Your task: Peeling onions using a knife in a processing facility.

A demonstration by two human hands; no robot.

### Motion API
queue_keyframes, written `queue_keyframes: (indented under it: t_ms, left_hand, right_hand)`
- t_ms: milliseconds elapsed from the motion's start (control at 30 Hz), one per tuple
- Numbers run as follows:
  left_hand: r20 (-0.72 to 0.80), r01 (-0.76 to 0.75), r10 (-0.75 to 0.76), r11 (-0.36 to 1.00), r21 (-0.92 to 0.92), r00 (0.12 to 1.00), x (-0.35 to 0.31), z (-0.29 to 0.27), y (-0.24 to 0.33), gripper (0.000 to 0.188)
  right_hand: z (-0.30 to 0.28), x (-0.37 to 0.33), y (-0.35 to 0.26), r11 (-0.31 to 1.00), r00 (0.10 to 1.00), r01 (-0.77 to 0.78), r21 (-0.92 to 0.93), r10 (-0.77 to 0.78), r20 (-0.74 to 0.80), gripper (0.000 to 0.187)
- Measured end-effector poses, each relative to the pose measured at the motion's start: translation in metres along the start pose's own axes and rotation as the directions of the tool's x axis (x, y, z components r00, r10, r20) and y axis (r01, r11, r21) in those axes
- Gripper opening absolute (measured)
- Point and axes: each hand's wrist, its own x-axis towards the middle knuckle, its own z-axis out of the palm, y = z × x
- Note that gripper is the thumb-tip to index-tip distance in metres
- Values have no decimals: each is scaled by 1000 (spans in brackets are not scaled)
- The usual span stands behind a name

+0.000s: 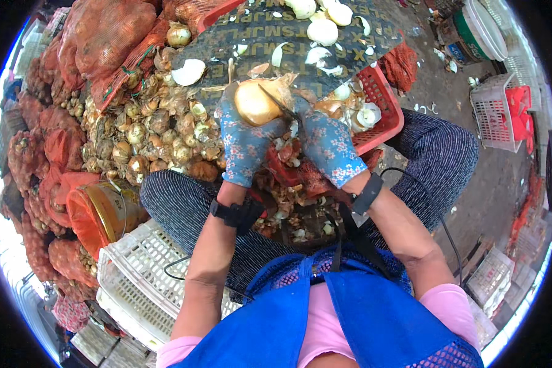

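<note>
My left hand (246, 147), in a blue floral glove, is closed around a large brown-skinned onion (251, 105). A knife (272, 100) is in my right hand (330, 142), gloved alike, its dark blade lying across the onion's right side. The knife's handle is mostly hidden by the fingers. Just beyond my hands lies a dark printed sheet (260, 38), strewn with white peel scraps. Several pale peeled onions (322, 32) rest on its far part. Loose skins (294, 211) have gathered between my knees, below the hands.
A heap of unpeeled onions (159, 126) spreads at the left, backed by red mesh sacks (107, 37). A yellow bucket (113, 208) and white crate (141, 264) stand by my left leg. A red crate (391, 126) sits right of my hands; a white basket (492, 107) stands farther right.
</note>
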Motion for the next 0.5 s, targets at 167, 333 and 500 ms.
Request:
queue_keyframes:
  t_ms: [167,333,500]
  left_hand:
    - [16,-9,8,998,65,1000,6,1,-3,93]
    - [21,-37,35,997,74,999,11,0,1,90]
    - [-19,61,-59,993,100,998,22,0,-2,89]
  right_hand:
    - [12,16,10,1000,1000,-18,-19,18,-10,16]
    - [17,35,22,996,999,-19,-85,23,49,18]
    - [19,41,30,999,998,41,0,-41,50,17]
